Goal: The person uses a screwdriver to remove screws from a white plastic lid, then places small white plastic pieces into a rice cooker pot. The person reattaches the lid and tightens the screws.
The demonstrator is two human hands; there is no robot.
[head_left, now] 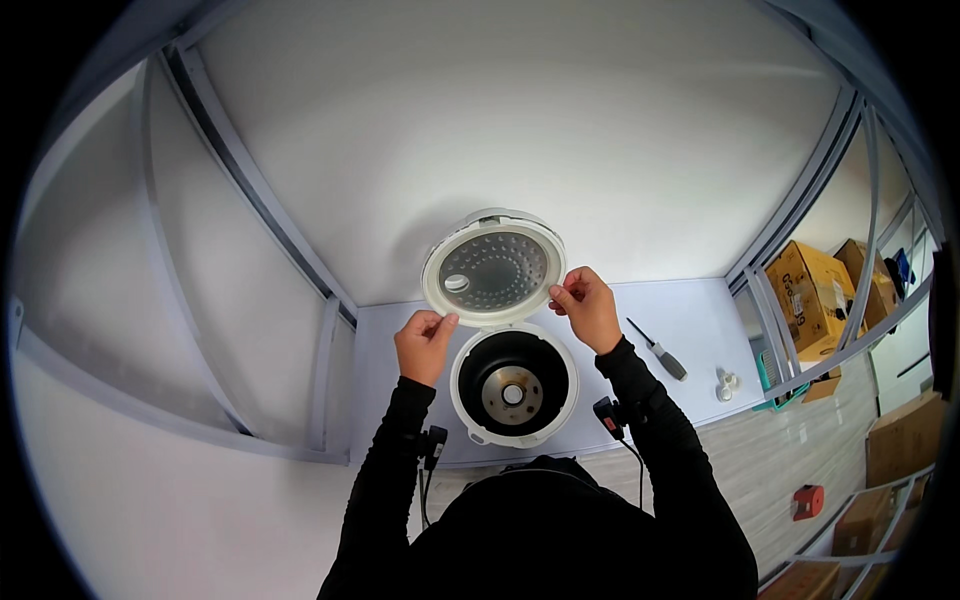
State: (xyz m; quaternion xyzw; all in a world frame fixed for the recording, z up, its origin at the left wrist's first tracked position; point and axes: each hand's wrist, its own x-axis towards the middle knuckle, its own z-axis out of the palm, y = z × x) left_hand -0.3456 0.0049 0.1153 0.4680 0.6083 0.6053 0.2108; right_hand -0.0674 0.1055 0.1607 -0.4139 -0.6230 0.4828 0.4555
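Observation:
A white rice cooker (562, 418) stands on the table in front of me, its dark inside showing a round metal heating plate (496, 392) with a pale centre. Its lid (492, 318) is raised at the far side, and a dimpled grey metal inner plate (500, 268) with one oval hole faces me. My left hand (424, 345) pinches at the lower left rim of the lid. At the lower right rim, my right hand (588, 308) has thumb and fingers closed on the edge. What lies between the fingertips is partly hidden.
Right of the cooker lie a grey-handled screwdriver (668, 360) and some small white pieces (727, 384) on the white table (640, 400). Grey frame posts (800, 190) border the table. Cardboard boxes (808, 298), a teal basket (778, 392) and a red object (808, 502) are farther right.

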